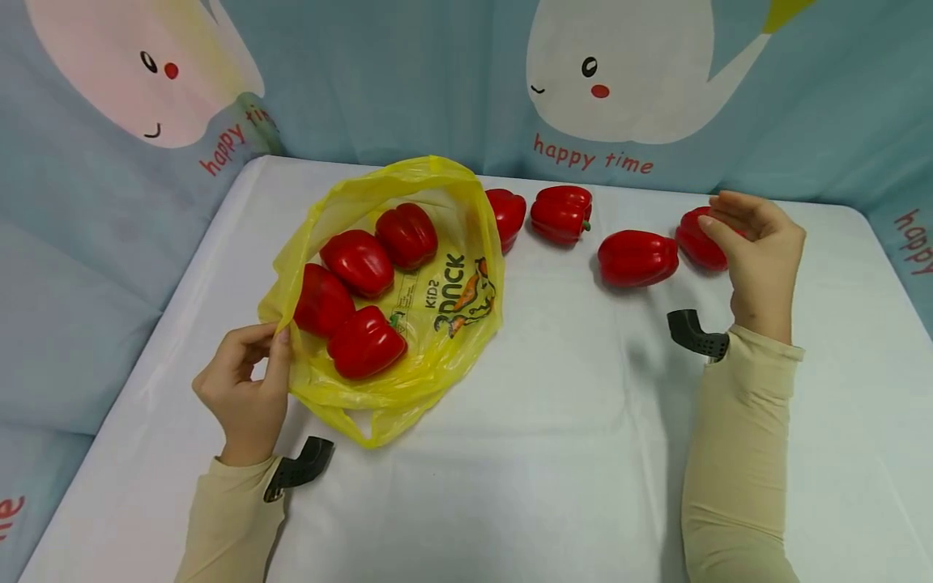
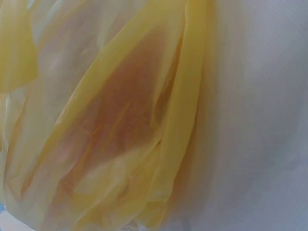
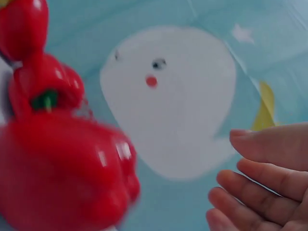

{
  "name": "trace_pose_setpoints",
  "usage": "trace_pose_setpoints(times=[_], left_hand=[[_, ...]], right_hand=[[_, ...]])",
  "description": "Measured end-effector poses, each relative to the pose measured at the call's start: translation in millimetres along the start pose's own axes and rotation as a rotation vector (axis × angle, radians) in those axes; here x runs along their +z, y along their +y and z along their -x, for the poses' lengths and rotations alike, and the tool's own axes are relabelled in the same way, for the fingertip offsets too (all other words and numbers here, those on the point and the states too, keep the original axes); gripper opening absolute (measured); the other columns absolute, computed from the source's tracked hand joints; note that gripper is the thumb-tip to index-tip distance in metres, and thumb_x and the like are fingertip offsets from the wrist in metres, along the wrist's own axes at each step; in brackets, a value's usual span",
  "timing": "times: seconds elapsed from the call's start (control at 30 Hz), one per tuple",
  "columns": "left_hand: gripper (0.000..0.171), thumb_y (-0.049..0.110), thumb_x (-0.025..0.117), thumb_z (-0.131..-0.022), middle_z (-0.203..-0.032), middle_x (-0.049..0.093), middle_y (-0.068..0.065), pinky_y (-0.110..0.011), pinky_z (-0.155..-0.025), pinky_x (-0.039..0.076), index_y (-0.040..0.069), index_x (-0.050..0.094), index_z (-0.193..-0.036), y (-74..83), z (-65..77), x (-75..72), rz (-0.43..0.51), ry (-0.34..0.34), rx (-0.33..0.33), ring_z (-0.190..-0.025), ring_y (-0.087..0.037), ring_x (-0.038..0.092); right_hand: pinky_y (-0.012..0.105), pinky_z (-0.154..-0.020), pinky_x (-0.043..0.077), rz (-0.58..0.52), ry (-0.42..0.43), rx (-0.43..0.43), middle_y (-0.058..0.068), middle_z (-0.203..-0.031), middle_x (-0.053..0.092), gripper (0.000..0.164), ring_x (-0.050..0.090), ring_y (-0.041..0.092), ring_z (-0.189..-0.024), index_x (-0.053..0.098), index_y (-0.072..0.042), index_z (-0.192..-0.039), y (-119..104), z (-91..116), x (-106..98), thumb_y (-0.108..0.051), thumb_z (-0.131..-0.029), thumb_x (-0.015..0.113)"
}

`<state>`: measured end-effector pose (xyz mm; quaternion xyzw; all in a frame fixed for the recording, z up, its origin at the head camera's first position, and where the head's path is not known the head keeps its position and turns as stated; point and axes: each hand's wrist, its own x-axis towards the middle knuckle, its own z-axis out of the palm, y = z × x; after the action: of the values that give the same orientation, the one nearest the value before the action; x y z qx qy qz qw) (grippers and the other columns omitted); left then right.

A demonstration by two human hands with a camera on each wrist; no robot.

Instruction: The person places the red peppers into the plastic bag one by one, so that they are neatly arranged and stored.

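Observation:
A yellow plastic bag lies spread on the table, its mouth facing up. Several red bell peppers are inside it. My left hand pinches the bag's left rim between thumb and fingers. In the left wrist view the yellow film fills much of the frame, with reddish shapes behind it. My right hand is at the far right with fingers loosely bent and nothing held, overlapping a red bell pepper. The right wrist view shows the right hand apart from a nearby pepper.
To the right of the bag, more bell peppers stand in a row: one partly behind its rim, one with a green stem, one lying sideways. A blue printed curtain hangs behind the white table.

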<state>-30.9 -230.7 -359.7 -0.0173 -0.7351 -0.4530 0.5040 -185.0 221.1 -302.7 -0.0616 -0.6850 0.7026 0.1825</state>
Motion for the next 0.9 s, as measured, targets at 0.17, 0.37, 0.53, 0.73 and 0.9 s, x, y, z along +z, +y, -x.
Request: trace_pose_setpoints(times=[0.17,0.37,0.53,0.73,0.9], left_hand=[[0.023,0.004,0.069,-0.082,-0.069,0.065,-0.01,-0.01,-0.068,0.047,-0.017,0.063,-0.078,0.2,0.2,-0.4,-0.004,0.0,0.0,-0.067,0.005,0.056],[0.022,0.003,0.069,-0.082,-0.069,0.065,-0.01,-0.01,-0.068,0.047,-0.017,0.063,-0.077,-0.9,0.8,-0.6,-0.003,0.005,0.0,-0.067,0.005,0.056],[0.021,0.003,0.069,-0.081,-0.069,0.066,-0.01,-0.009,-0.067,0.046,-0.017,0.063,-0.077,-1.5,1.3,-0.5,-0.003,0.007,0.0,-0.066,0.005,0.056],[0.022,0.004,0.069,-0.082,-0.07,0.066,-0.01,-0.01,-0.068,0.047,-0.017,0.063,-0.078,-1.6,1.2,0.1,-0.007,-0.005,-0.001,-0.067,0.005,0.056],[0.022,0.003,0.069,-0.082,-0.069,0.066,-0.01,-0.01,-0.068,0.047,-0.017,0.063,-0.078,-1.8,1.1,0.4,-0.013,-0.004,-0.003,-0.067,0.005,0.056]], right_hand=[[0.021,-0.086,0.049,-0.026,0.202,0.017,0.008,-0.098,0.067,0.02,0.06,0.015,-0.087,0.073,-0.003,-0.099,13.6,-10.4,-24.1,0.004,-0.08,0.071],[0.02,-0.081,0.049,-0.047,0.403,0.105,0.006,-0.096,0.063,0.015,0.057,0.012,-0.084,0.072,-0.001,-0.097,39.6,-18.2,-49.8,0.0,-0.082,0.07],[0.013,-0.07,0.05,-0.086,0.457,0.168,0.005,-0.09,0.062,0.01,0.057,0.011,-0.075,0.072,-0.001,-0.091,57.8,-21.5,-60.6,0.002,-0.082,0.069],[0.012,-0.063,0.051,-0.056,0.432,0.166,0.002,-0.075,0.064,0.009,0.058,0.01,-0.062,0.073,-0.002,-0.081,71.3,-22.7,-62.6,0.005,-0.08,0.069],[0.012,-0.062,0.051,-0.032,0.409,0.145,0.001,-0.073,0.066,0.005,0.059,0.01,-0.063,0.075,0.0,-0.082,74.5,-23.6,-59.9,0.004,-0.079,0.071]])
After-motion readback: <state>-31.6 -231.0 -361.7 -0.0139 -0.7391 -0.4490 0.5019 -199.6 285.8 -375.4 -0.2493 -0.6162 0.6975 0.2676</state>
